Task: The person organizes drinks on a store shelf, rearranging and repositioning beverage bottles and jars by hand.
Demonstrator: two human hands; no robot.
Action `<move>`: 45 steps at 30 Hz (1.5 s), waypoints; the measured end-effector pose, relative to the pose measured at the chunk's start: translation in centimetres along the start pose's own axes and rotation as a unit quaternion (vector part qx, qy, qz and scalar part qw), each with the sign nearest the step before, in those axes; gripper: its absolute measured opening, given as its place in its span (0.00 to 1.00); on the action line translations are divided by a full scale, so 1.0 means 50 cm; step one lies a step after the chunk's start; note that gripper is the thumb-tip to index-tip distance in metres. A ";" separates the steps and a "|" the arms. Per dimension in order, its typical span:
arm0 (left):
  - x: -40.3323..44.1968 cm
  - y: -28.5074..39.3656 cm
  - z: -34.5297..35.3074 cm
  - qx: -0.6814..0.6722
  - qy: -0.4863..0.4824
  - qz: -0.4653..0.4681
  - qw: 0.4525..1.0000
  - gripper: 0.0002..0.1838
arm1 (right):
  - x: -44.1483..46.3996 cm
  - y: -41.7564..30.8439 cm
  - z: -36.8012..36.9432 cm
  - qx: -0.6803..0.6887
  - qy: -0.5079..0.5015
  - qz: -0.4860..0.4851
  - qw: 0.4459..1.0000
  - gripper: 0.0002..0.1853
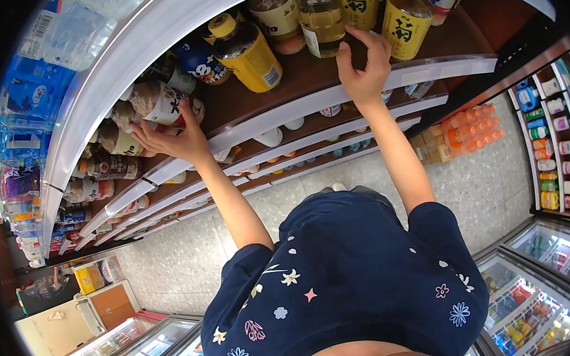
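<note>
My left hand [178,138] reaches to the shelf's front edge with fingers spread against a bottle with a white label [161,105]; whether it bears on the bottle is hard to tell. Thumb and forefinger of my right hand [365,68] are apart and curved, close beside a green-lidded glass jar of pale yellow liquid [322,24]. Just right of that hand stands a yellow-capped bottle of tea [409,21]. Between my hands is another yellow-labelled bottle [248,54], upright near the shelf edge, with a dark blue bottle [201,61] to its left.
A white price rail [293,114] runs along the brown shelf [304,76], with stocked shelves below. Water packs [34,90] line the far left. Orange bottles [472,130] in wrap stand on the speckled floor [446,185]. Glass-topped coolers [521,286] are at lower right.
</note>
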State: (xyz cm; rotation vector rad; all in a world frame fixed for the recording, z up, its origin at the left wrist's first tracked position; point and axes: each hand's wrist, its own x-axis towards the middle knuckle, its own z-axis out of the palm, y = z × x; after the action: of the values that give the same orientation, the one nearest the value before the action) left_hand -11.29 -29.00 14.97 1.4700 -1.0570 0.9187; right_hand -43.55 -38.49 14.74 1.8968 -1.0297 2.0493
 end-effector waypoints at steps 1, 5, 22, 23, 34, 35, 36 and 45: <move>0.000 -0.001 0.000 -0.004 0.000 -0.001 1.000 0.47 | 0.002 -0.001 0.001 0.006 0.009 0.002 1.000 0.17; 0.000 0.001 0.000 0.005 0.002 0.003 1.000 0.47 | -0.004 0.006 0.010 0.020 0.017 0.011 1.000 0.15; -0.001 -0.002 0.001 0.010 -0.001 -0.004 1.000 0.47 | 0.005 0.004 0.012 -0.013 0.030 -0.013 0.999 0.10; 0.000 -0.002 0.001 0.010 -0.002 -0.004 1.000 0.47 | 0.005 0.005 0.010 -0.016 0.023 -0.016 0.999 0.10; 0.000 -0.002 -0.001 0.006 -0.005 0.003 1.000 0.47 | 0.006 0.007 0.010 -0.015 0.022 -0.025 0.999 0.10; 0.001 -0.002 -0.001 0.011 -0.005 0.008 1.000 0.47 | 0.006 0.008 0.011 -0.016 0.023 -0.026 0.999 0.10; 0.001 -0.003 -0.001 0.016 -0.004 0.014 1.000 0.47 | 0.006 0.009 0.012 -0.017 0.024 -0.027 0.999 0.10; 0.002 -0.004 -0.002 0.023 -0.006 0.019 1.000 0.47 | 0.004 0.010 0.011 -0.013 0.017 -0.021 1.000 0.10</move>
State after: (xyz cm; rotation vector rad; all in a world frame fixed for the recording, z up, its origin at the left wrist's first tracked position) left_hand -11.07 -28.91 15.00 1.5000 -1.0805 0.9683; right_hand -43.40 -39.26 14.71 1.8472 -0.9951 2.0278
